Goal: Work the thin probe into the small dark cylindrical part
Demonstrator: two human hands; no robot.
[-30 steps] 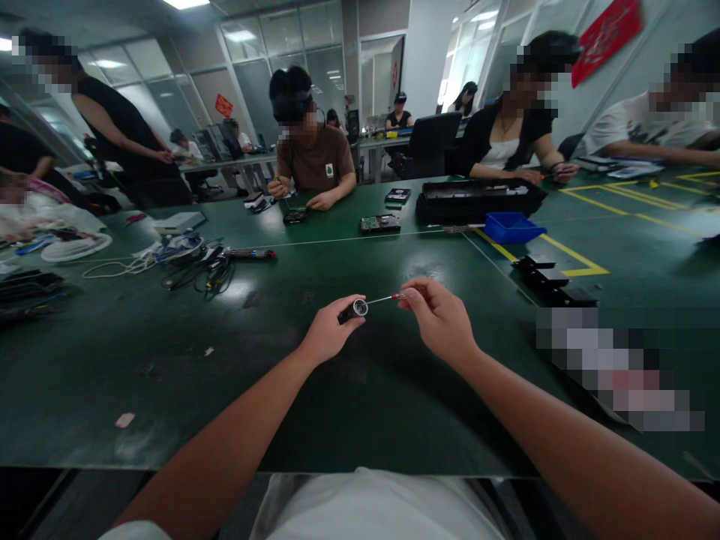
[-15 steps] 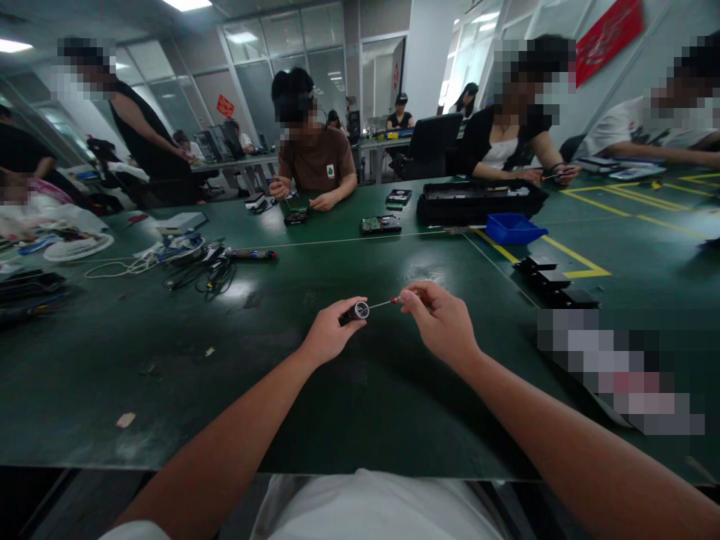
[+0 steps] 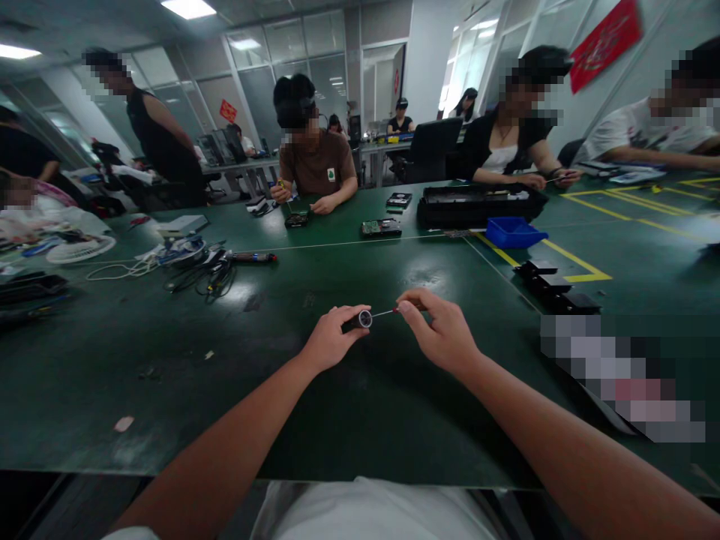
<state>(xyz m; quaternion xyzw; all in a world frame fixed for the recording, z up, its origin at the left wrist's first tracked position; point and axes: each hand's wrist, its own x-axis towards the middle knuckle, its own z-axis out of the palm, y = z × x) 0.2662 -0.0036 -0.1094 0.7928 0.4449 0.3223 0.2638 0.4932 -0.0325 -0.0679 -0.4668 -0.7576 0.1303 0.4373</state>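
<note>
My left hand is closed around a short black cylinder with a pale ring at its open end, which faces me and slightly right. What kind of part it is I cannot make out. In my right hand is a thin screwdriver, pinched near its red collar, with the handle mostly hidden by the fingers. Its metal shaft points left, and the tip reaches the rim of the cylinder. Whether it touches or goes inside cannot be seen. Both hands are above the green tabletop.
Ahead lie a hard drive, a long black casing and a blue bin. Black brackets stand to the right. Cables and a dark rod-like tool lie left. A co-worker works opposite.
The view has tilted slightly, so everything sits a little lower. My right fingers have shifted on the screwdriver, covering more of its handle. The cylinder stays in my left hand.
</note>
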